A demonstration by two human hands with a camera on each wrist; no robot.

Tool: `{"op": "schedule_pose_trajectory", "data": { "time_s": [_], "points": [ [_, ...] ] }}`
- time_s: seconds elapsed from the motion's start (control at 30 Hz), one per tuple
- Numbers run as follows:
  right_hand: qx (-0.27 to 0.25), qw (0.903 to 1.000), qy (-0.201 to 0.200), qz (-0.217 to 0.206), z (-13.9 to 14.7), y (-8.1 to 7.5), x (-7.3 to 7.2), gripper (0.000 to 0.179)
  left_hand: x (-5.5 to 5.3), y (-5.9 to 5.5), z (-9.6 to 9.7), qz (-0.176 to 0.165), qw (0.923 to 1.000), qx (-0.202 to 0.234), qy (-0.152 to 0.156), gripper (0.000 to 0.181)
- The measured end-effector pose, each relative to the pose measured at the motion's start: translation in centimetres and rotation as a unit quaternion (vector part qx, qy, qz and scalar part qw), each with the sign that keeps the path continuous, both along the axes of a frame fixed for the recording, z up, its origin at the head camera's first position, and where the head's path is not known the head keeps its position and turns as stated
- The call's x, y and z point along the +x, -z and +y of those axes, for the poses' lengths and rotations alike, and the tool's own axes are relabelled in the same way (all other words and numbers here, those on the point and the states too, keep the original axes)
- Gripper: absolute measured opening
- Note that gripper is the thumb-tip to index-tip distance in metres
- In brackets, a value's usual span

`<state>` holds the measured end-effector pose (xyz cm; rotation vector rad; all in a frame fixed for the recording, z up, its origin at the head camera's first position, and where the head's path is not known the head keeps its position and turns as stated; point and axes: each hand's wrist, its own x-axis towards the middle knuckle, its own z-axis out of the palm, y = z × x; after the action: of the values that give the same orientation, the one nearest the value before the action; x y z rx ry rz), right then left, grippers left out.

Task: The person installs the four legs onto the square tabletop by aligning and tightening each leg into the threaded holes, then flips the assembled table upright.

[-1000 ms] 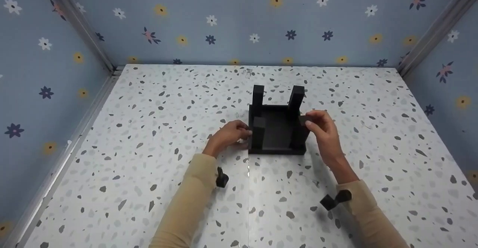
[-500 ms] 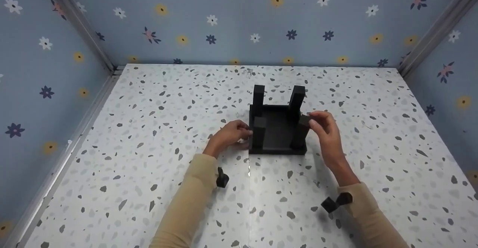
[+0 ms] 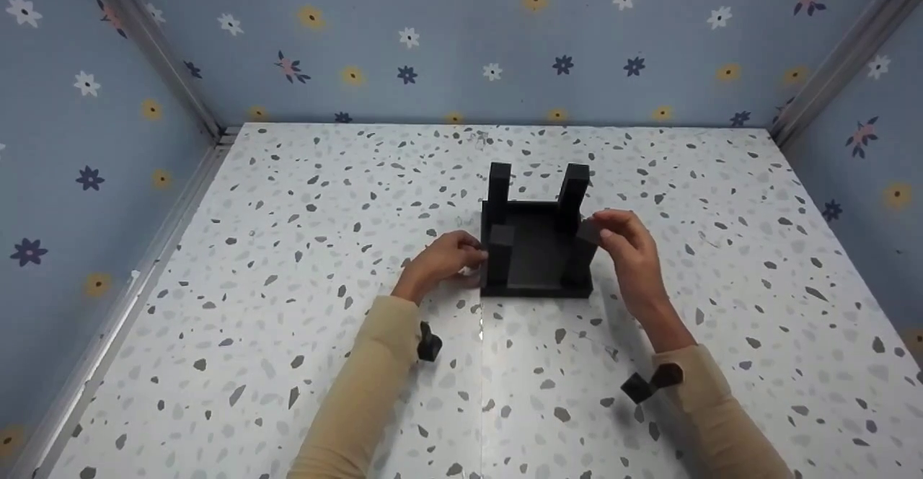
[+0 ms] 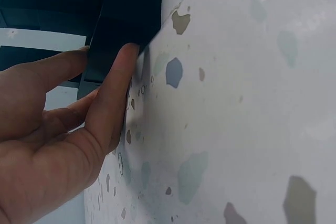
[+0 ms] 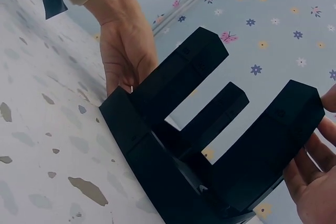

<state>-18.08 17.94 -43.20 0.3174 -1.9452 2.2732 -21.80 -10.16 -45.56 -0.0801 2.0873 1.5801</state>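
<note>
A black square table frame lies upside down, its shallow base (image 3: 537, 292) on the tabletop and several square legs pointing up. My right hand (image 3: 637, 262) pinches the top of the near right leg (image 3: 581, 252) between thumb and fingers. In the right wrist view that leg (image 5: 273, 140) stands at the right, with fingertips on its side. My left hand (image 3: 443, 261) holds the left side of the base low down, close to the near left leg (image 3: 499, 255). In the left wrist view its fingertips (image 4: 125, 59) press the dark outer wall.
The speckled white tabletop (image 3: 324, 198) spreads around the frame. Blue flowered panels (image 3: 461, 32) enclose the back and both sides, with metal rails at the corners. Each beige sleeve (image 3: 360, 385) carries a small black wrist camera.
The right hand's fingers have shifted slightly right on the near right leg, whose top looks slightly turned. The left hand and the base have stayed in place.
</note>
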Motion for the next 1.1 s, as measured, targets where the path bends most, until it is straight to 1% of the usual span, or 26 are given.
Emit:
{"op": "schedule_pose_trajectory", "data": {
  "time_s": [0.1, 0.23, 0.3, 0.37, 0.43, 0.53, 0.73, 0.83, 0.93, 1.1],
  "points": [
    [-0.024, 0.9992, -0.031, 0.010, 0.05, -0.10, -0.06, 0.030, -0.04, -0.02, 0.05, -0.001, 1.0000, -0.006, -0.002, 0.026],
    [-0.026, 0.9969, -0.070, 0.026, 0.13, -0.25, -0.03, 0.033, -0.08, -0.11, 0.01, -0.001, 0.9999, -0.014, 0.000, 0.025],
    [-0.020, 0.9961, -0.080, 0.030, 0.18, -0.28, -0.01, 0.033, -0.08, -0.14, -0.01, 0.000, 0.9999, -0.017, 0.000, 0.025],
    [-0.016, 0.9960, -0.082, 0.030, 0.18, -0.32, -0.02, 0.033, -0.06, -0.16, -0.04, 0.001, 0.9998, -0.019, 0.000, 0.025],
    [-0.013, 0.9968, -0.075, 0.022, 0.16, -0.33, -0.03, 0.032, -0.05, -0.13, -0.05, 0.002, 0.9998, -0.022, 0.000, 0.025],
    [0.000, 0.9987, -0.051, 0.005, 0.11, -0.38, 0.04, 0.031, -0.03, -0.07, -0.01, -0.001, 0.9998, -0.019, -0.001, 0.026],
    [0.051, 0.9985, -0.004, -0.016, -0.09, -0.50, 0.26, 0.029, 0.05, -0.08, 0.07, 0.008, 0.9999, -0.014, 0.004, 0.025],
    [0.074, 0.9970, 0.010, -0.019, -0.25, -0.49, 0.31, 0.029, 0.07, -0.10, 0.09, 0.014, 0.9997, -0.016, 0.007, 0.025],
    [0.089, 0.9956, 0.021, -0.021, -0.43, -0.42, 0.34, 0.030, 0.11, -0.10, 0.08, 0.014, 0.9997, -0.018, 0.005, 0.025],
    [0.096, 0.9944, 0.041, -0.011, -0.66, -0.30, 0.48, 0.029, 0.14, -0.19, 0.02, 0.012, 0.9996, -0.023, 0.005, 0.027]
  ]
}}
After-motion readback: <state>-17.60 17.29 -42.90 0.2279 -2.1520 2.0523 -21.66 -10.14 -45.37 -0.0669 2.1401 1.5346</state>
